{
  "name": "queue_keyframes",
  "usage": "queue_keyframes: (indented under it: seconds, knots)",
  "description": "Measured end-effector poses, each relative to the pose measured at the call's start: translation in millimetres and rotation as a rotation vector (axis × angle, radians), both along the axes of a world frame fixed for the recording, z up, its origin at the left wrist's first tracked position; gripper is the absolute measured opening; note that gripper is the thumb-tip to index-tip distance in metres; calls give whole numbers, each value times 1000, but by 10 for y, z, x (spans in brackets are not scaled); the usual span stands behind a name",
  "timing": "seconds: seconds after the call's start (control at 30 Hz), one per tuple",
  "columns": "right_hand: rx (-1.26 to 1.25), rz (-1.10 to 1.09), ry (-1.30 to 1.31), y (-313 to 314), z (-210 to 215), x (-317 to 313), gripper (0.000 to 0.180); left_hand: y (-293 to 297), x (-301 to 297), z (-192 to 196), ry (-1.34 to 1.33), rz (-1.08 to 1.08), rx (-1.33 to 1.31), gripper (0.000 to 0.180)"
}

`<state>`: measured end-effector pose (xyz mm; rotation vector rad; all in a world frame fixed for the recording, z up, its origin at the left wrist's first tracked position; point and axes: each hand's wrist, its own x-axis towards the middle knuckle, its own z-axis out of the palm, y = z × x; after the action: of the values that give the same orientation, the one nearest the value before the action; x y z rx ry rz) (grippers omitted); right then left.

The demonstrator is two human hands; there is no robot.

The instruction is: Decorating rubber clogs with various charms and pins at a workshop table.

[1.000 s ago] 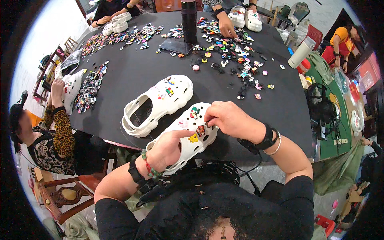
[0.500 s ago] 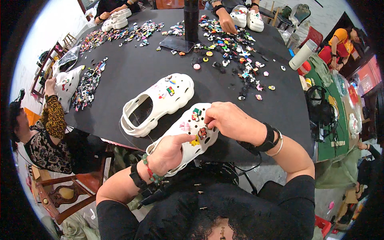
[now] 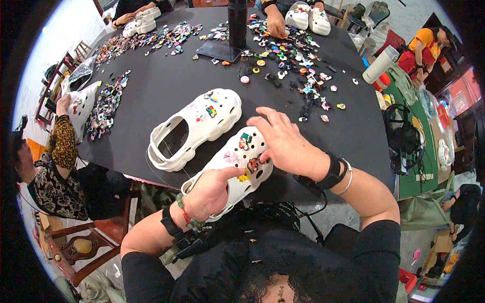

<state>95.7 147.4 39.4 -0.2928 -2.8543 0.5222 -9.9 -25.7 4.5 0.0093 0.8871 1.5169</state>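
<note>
A white clog (image 3: 236, 147) with holes in its upper is gripped by my left hand (image 3: 208, 194), whose thumb presses on top near a yellow charm (image 3: 243, 176). The clog also carries a green-and-red charm (image 3: 245, 141), a pink bow charm (image 3: 230, 157) and a brown charm (image 3: 252, 164). My right hand (image 3: 293, 144) hovers at the clog's toe with fingers spread; its thumb tip is by the upper's right edge, near the brown charm. A second white clog (image 3: 200, 126) with several charms lies on the table, left of the held one.
Loose charms (image 3: 316, 86) spread over the black table (image 3: 151, 86). A black post (image 3: 237, 25) rises beside a dark phone (image 3: 218, 51). At right are a pale bottle (image 3: 381, 64) and a green table (image 3: 417, 187). Other people handle white clogs (image 3: 81, 106) around the table.
My right hand's fingers have lifted from the clog's toe and spread apart. My left hand still holds the clog. The view has shifted slightly.
</note>
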Motion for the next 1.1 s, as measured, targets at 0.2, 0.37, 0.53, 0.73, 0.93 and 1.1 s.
queue_keyframes:
  seconds: [0.2,0.37,0.53,0.73,0.93,1.1]
  knots:
    - [-483,99,-254,83,18,-133,88,-18,10,54,26,-26,-45,47]
    - [-347,67,-255,84,-72,-156,93,-20,-13,11,13,-45,-71,45]
    - [-314,6,-330,32,-61,-251,99,-3,-10,44,72,-52,-87,44]
    - [-279,-15,-381,70,-52,-315,104,-2,-36,39,66,-58,-41,43]
    - [-626,119,-308,359,-157,-232,100,11,-54,62,33,-71,-105,44]
    - [-765,166,-316,411,-163,-137,90,-7,-41,-27,-7,-18,29,43]
